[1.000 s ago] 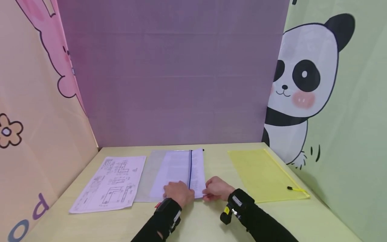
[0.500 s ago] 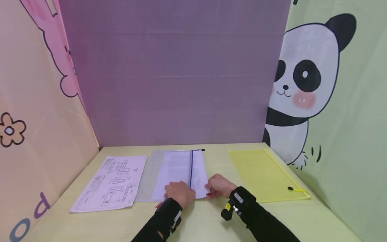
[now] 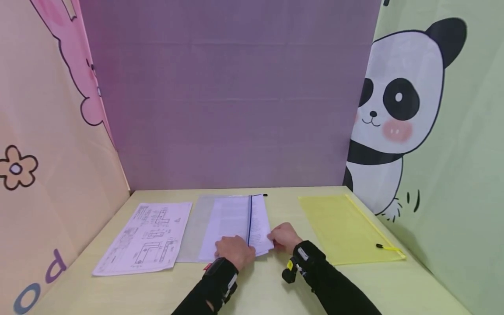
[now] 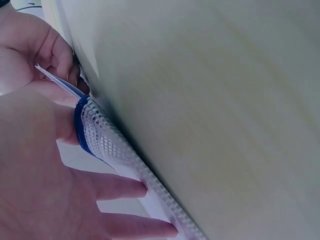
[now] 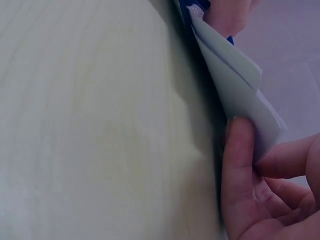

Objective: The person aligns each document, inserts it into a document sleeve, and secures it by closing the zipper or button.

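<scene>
A clear mesh zip document bag (image 3: 191, 238) with a blue zip edge (image 3: 250, 218) lies mid-table. Printed sheets (image 3: 260, 227) sit partly inside it, their right part sticking out past the zip. My left hand (image 3: 235, 252) holds the bag's near edge by the zip; in the left wrist view, two fingers (image 4: 122, 186) lie straight along the mesh while the thumb touches the blue edge. At the sheets' near right corner, my right hand (image 3: 285, 237) pinches the paper between thumb and finger, its corner bent up in the right wrist view.
Left of the bag lies a sheet of technical drawings (image 3: 145, 238), its edge close to the bag. On the right lies a yellow zip document bag (image 3: 338, 227) with a black-tipped pull. A purple panel (image 3: 236, 96) stands behind the table.
The sheets' near right corner has shifted a little rightward and away from me with my right hand, and more of it fans out. My left hand stays at the bag's near edge.
</scene>
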A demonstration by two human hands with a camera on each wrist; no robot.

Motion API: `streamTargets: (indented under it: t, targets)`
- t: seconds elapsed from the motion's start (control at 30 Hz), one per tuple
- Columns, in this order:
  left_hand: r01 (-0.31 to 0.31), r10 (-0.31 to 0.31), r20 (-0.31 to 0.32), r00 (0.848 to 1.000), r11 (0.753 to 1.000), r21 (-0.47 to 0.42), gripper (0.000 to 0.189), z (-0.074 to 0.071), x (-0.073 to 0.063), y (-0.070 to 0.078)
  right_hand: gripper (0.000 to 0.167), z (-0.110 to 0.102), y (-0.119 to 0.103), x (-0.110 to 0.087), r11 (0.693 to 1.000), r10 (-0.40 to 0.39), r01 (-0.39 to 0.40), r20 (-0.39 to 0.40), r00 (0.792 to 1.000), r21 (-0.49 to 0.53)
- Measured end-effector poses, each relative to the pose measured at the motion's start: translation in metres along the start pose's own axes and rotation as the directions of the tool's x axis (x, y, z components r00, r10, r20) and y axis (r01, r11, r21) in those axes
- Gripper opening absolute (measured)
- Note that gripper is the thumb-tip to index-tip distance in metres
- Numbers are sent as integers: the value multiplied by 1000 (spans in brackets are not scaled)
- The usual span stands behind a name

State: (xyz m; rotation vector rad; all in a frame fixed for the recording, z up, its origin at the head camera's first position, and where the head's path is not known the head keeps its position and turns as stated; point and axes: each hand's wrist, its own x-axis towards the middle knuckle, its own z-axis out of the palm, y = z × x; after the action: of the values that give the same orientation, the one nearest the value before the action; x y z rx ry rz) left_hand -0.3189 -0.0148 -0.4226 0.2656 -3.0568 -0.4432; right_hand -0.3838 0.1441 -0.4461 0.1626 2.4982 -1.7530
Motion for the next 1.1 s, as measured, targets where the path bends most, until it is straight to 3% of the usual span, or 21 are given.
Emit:
streamTargets:
  t: [0.33, 0.63, 0.8, 1.1]
  targets:
    - [-2, 3, 22, 1000, 1000, -11, 49, -4, 1, 0, 11, 14, -8, -1, 998, -48, 49, 31, 998, -31]
    - [-24, 24, 20, 1000, 1000, 4, 50, -5, 1, 0, 5, 26, -13, -5, 998, -61, 60, 66, 996, 22]
    - [-46, 46, 13, 999, 999, -4, 51, -3, -1, 1, 5, 21, -10, -3, 1000, -21, 20, 73, 997, 9]
    - [-126, 126, -23, 992, 992, 2, 50, 0, -11, 11, 5, -3, -6, 1, 994, 34, -39, 55, 998, 100]
